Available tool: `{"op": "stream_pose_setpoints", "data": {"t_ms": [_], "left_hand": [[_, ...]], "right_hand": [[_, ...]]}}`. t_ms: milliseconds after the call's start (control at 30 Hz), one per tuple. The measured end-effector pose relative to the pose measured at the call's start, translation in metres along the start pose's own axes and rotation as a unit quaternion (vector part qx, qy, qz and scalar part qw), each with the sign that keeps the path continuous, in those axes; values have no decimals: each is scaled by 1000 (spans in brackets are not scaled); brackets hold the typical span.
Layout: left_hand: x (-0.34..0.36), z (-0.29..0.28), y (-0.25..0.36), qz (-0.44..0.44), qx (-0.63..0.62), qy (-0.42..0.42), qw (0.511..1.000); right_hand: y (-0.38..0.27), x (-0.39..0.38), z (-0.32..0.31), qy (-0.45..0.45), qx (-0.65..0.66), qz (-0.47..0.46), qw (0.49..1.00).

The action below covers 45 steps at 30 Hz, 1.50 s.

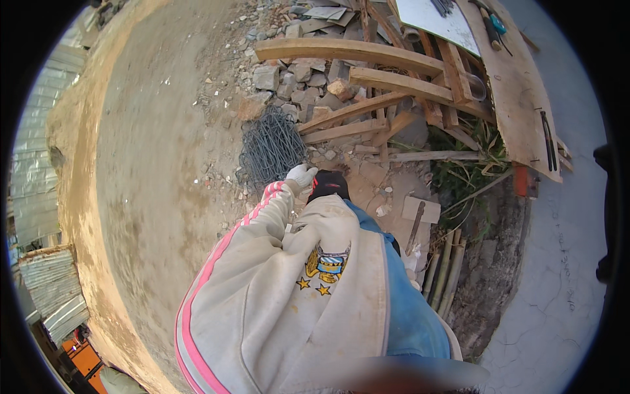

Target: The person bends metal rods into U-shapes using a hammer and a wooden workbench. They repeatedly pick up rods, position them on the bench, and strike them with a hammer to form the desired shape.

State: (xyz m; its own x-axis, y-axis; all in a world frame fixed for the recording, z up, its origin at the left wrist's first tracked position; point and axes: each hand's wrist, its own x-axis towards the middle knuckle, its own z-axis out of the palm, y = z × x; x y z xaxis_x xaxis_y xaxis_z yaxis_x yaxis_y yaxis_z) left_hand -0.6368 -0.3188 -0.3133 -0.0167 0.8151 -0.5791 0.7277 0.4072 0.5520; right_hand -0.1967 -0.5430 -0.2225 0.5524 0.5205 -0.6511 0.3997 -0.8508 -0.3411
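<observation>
My left hand [302,175], in a white glove, reaches out at the end of a light sleeve with pink stripes. Its fingers look curled closed, and what they hold, if anything, is too small to make out. Just beyond and to the left of it, a heap of bent grey steel rods [271,146] lies on the ground, and the glove overlaps its lower right edge. Right beside the glove is a black shoe [330,184] with red marks. My light-and-blue jacket fills the lower middle. My right hand does not show.
Broken stones [266,77] lie beyond the rods. Timber beams [354,51] stick out from the right, near a wooden board [518,85] with a hammer [491,29] and pliers [548,141]. Bamboo poles [449,269] lie lower right. Bare earth [157,131] stretches left.
</observation>
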Motion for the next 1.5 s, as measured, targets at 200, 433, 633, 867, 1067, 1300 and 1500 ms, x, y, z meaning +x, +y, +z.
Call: {"op": "stream_pose_setpoints", "data": {"t_ms": [200, 433, 633, 867, 1067, 1300, 1500], "left_hand": [[-24, 12, 97, 174, 82, -131, 972], [-42, -69, 276, 335, 7, -254, 907], [16, -155, 445, 422, -251, -252, 834], [220, -237, 591, 377, -223, 6, 899], [392, -289, 648, 267, 20, 325, 907], [462, -296, 667, 175, 37, 276, 944], [467, -297, 659, 212, 24, 308, 927]], "right_hand": [[28, -6, 4, 69, 32, 13, 997], [46, -12, 16, 210, 129, 97, 964], [27, 1, 14, 272, 176, 149, 934], [-27, 36, 0, 301, 196, 191, 913], [-75, 61, -5, 294, 204, 229, 906], [-112, 74, -5, 284, 210, 268, 897], [-122, 73, -3, 276, 203, 276, 898]]}}
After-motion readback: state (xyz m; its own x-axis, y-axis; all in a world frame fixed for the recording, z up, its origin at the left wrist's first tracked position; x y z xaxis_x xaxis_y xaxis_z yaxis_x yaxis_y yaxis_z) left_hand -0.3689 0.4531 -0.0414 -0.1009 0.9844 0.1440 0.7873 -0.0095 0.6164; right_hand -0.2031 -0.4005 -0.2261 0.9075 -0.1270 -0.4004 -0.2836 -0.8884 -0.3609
